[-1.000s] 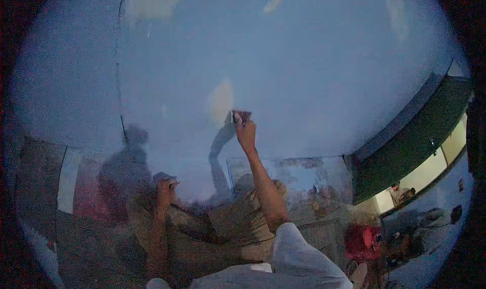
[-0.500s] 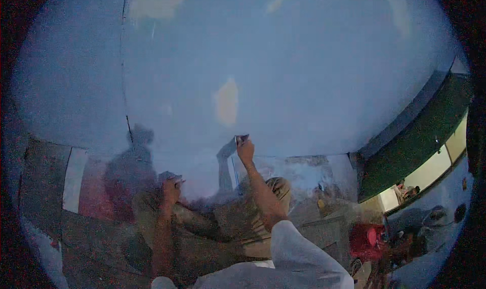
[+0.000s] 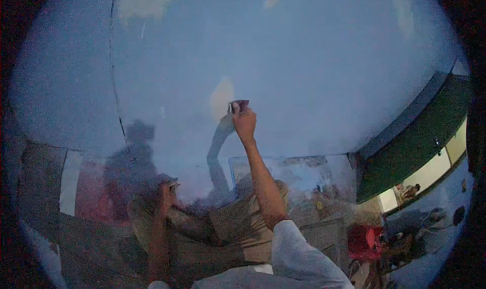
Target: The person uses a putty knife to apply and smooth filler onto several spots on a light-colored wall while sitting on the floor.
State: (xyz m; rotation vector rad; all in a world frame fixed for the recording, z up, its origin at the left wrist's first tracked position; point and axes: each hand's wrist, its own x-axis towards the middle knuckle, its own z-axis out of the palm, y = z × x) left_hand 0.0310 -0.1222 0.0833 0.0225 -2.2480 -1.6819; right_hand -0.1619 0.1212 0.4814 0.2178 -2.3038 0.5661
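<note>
My right hand [image 3: 245, 122] is raised against the blue wall [image 3: 314, 76], fingers closed on a small folded dark reddish-brown sheet [image 3: 241, 105] that looks like sandpaper. It is beside the lower part of a pale patch [image 3: 220, 94] on the wall. My left hand [image 3: 166, 191] is low in front of my bent left leg, closed around a small flat greyish piece [image 3: 169, 178] whose kind I cannot make out. The arm's shadow falls on the wall left of my right hand.
More pale patches [image 3: 147, 0] mark the upper wall, and a dark crack [image 3: 114, 76] runs down its left. At right are a dark green band [image 3: 412, 142], a bright opening [image 3: 435, 170] with a person in it, a red object [image 3: 365, 241] and assorted clutter.
My right hand has moved up the wall with the folded sheet, coming level with the pale patch. The left hand stays low, shifted only slightly in the picture.
</note>
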